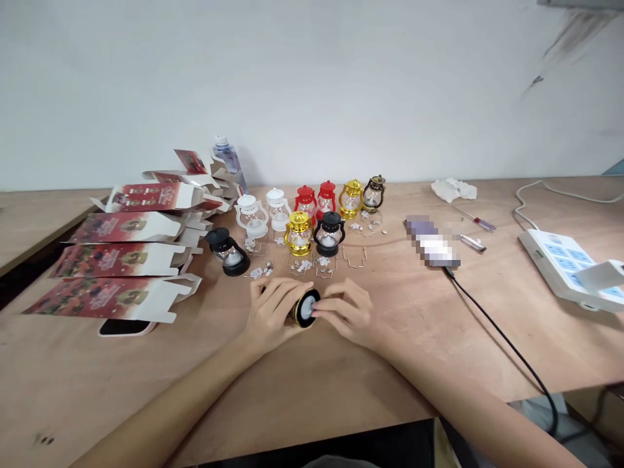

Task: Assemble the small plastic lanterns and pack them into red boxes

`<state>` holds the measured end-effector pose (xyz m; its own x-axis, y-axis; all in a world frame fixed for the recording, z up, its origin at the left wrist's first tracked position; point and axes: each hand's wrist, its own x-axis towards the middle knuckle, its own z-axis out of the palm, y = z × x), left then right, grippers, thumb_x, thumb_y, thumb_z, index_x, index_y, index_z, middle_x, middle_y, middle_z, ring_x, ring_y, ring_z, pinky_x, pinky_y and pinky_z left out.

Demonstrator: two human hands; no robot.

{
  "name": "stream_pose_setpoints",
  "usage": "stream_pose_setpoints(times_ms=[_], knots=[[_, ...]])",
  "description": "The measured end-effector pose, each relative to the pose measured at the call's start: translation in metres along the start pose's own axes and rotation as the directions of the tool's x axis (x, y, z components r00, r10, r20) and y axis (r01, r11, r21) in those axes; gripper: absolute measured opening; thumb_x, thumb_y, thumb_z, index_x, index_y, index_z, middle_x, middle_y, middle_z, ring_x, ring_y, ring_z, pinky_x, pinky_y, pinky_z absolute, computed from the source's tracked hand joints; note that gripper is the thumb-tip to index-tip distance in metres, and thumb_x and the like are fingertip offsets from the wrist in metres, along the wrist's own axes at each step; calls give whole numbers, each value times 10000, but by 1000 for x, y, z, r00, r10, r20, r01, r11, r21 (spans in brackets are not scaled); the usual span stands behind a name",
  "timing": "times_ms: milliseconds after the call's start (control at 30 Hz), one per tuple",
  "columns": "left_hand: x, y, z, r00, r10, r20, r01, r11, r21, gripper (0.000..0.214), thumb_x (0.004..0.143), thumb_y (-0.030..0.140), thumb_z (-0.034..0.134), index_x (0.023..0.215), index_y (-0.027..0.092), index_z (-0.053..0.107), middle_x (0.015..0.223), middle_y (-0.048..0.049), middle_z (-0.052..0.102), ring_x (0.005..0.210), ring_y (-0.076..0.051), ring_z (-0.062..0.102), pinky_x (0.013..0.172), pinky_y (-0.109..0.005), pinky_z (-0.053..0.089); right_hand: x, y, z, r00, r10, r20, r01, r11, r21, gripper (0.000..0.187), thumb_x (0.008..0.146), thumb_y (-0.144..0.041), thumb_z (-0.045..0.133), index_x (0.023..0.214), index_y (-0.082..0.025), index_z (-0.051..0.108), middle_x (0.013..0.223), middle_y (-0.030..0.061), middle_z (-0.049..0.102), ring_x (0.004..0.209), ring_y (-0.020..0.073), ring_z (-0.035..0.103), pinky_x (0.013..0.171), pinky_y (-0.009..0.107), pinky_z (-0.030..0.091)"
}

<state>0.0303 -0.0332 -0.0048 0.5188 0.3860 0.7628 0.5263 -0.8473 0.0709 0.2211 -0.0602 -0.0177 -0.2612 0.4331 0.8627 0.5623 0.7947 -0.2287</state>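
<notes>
1. Both hands meet mid-table, near the front edge: the left hand has its fingers curled round a gold-edged miniature lantern, probably to steady it.
2. That lantern, the hub of this clock face, lies tipped over, its pale, black-rimmed end turned toward 3 o'clock, which seems to give the right hand easy access.
3. Right thumb and fingertips are gathered at that end; whether they pinch some small part, I cannot tell.
4. Finished-looking lanterns stand from 10 to 1 o'clock, a gold lantern at 12, likely grouped to stay within reach but out of the way.
5. Bent wire handles, one wire handle between 1 and 2, lie loose before them, perhaps laid out for easy picking.
6. Open red printed cartons overlap at 9 to 10, probably stacked aside to save space.
7. At 2 o'clock rest a smartphone, on its black cable, and a screwdriver.
</notes>
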Motion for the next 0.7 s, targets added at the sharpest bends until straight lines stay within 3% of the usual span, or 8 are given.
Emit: stream_pose_setpoints(times_ms=[167, 267, 367, 433, 567, 700], knots=[[0, 0, 0, 997, 70, 35, -71, 997, 28, 264, 862, 253, 553, 1108, 158, 558, 901, -62, 728, 821, -192, 663, 755, -350, 301, 4, -8, 8, 985, -129, 118, 137, 989, -62, 177, 920, -117, 466, 797, -177, 578, 747, 39, 656, 632, 128, 526, 572, 257, 423], [1, -7, -3, 994, 104, 45, -106, 992, 66, 272, 870, 264, 547, 1122, 160, 550, 911, -64, 731, 826, -194, 664, 754, -352, 297, 1, 1, 9, 986, -139, 95, 148, 984, -99, 186, 940, -121, 403, 812, -183, 522, 731, 36, 645, 620, 137, 514, 573, 268, 406], [2, -20, -7, 999, 35, -2, -34, 988, 150, 296, 838, 283, 602, 1105, 164, 556, 916, -70, 725, 829, -210, 658, 759, -357, 301, -4, 26, 2, 1000, 19, 3, -18, 982, -189, 182, 955, -152, 370, 835, -190, 501, 735, 46, 627, 676, 158, 533, 630, 281, 425], [1, -28, -8, 998, -38, -55, 48, 980, 194, 334, 790, 304, 665, 1077, 165, 563, 909, -73, 719, 813, -219, 654, 761, -359, 310, -7, 49, -6, 981, 195, -9, -184, 906, -382, 176, 948, -187, 401, 814, -194, 515, 727, 60, 617, 688, 189, 520, 628, 305, 412], [-2, -33, -6, 995, -70, -66, 82, 975, 208, 364, 759, 331, 695, 1064, 184, 562, 895, -54, 714, 794, -216, 647, 759, -355, 316, -12, 83, -20, 858, 511, 50, -390, 713, -583, 163, 906, -194, 462, 780, -192, 566, 825, 97, 641, 837, 251, 524, 725, 353, 423], [-3, -28, -4, 999, -51, -14, 53, 982, 183, 361, 767, 310, 686, 1081, 188, 557, 895, -47, 713, 806, -210, 647, 761, -352, 305, -13, 87, -21, 791, 595, 142, -408, 687, -602, 151, 880, -205, 485, 790, -185, 605, 906, 109, 654, 917, 267, 528, 772, 366, 428]])
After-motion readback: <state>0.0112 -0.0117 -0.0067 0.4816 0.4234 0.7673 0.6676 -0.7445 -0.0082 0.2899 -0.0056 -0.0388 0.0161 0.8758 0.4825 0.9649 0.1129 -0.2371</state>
